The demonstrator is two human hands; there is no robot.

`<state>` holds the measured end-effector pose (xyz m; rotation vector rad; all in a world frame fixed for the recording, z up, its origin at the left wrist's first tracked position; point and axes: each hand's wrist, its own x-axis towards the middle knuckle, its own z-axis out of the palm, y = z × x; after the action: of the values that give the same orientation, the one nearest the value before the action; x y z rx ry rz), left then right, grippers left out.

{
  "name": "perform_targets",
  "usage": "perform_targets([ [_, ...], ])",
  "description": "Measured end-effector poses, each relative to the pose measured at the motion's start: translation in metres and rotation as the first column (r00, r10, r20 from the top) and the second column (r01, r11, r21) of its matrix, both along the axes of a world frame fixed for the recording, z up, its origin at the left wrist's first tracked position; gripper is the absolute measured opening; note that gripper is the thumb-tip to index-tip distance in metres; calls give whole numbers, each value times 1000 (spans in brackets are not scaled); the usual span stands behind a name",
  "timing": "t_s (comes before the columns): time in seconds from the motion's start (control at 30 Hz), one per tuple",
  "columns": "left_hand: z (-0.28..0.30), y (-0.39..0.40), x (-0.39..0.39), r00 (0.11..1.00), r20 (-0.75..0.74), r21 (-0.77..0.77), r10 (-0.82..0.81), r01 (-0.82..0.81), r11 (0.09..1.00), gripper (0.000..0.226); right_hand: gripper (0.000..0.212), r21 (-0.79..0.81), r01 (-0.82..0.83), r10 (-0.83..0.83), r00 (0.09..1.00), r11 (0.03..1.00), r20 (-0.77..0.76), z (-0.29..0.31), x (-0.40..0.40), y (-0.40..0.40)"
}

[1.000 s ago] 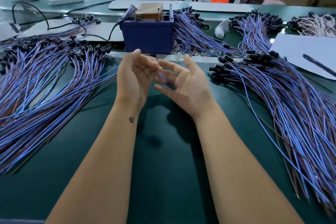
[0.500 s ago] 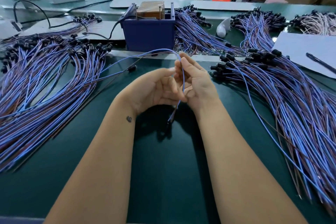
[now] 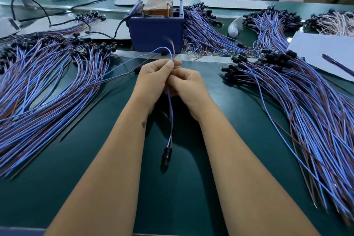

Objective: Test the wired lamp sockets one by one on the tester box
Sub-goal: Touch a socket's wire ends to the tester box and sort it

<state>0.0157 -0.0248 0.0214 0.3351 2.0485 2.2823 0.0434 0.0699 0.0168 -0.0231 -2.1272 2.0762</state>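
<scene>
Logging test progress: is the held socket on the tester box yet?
No. The socket dangles below both hands, apart from the tester box.

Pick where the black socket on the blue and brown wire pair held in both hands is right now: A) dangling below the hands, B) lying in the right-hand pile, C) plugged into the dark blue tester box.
A: the black socket hangs below both hands on its blue and brown wire pair.

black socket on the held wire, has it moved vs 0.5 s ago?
Yes. The socket now hangs well below both hands, nearer the camera and farther from the blue tester box; earlier it sat just under the hands.
</scene>
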Motion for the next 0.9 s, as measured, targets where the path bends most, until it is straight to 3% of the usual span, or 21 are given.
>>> perform_targets([
  [0.2, 1, 0, 0, 996, -87, -108, 2, -12, 994, 22, 37, 46, 64, -62, 997, 997, -46, 2, 3, 1],
  [0.37, 0, 3, 0, 992, -109, -110, 64, -76, 991, 20, 46, -25, 57, -58, 998, 998, -12, 3, 4, 3],
  [0.5, -4, 1, -3, 993, -72, -150, 94, -104, 983, 22, 29, -32, 132, -132, 991, 991, -12, 4, 1, 4],
  [0.67, -8, -13, -15, 942, 45, -220, 332, -315, 923, 20, 27, -367, 150, -166, 986, 918, -11, 7, 0, 17],
  [0.73, -11, -23, -26, 910, 81, -290, 406, -368, 883, 40, 29, -524, 144, -175, 984, 839, -10, 8, 1, 21],
  [0.83, -10, -32, -33, 850, 1, -462, 527, -467, 754, 59, 28, -648, 129, -182, 983, 751, -16, 7, 3, 23],
  [0.9, -10, -33, -30, 806, -92, -452, 585, -557, 696, 54, 27, -658, 115, -167, 986, 744, -16, 7, 3, 23],
])
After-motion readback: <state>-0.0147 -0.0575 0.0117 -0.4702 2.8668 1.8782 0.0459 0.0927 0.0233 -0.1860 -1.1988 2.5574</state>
